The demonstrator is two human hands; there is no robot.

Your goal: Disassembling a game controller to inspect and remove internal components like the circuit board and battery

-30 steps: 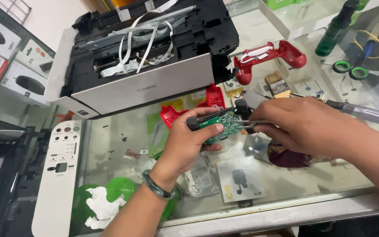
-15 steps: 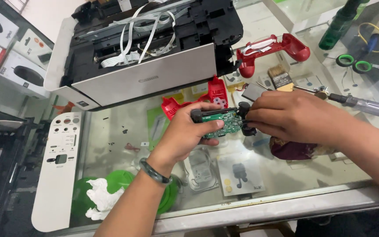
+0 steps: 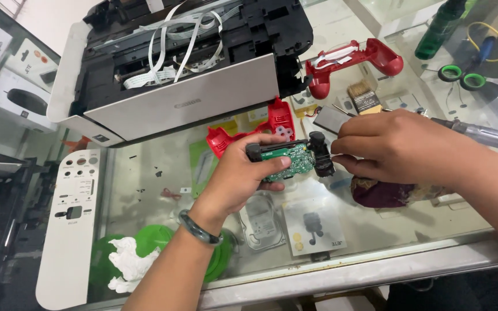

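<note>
The left hand is clamped on a flat green circuit board with two black thumbsticks, above the glass counter; the right hand pinches its right edge. Two glossy red plastic shells lie behind

Left hand: reaching in from the near side, fingers curling shut in a grip, wrist bending upward.
Right hand: coming from the right, fingers pinching together, knuckles facing up.
</note>
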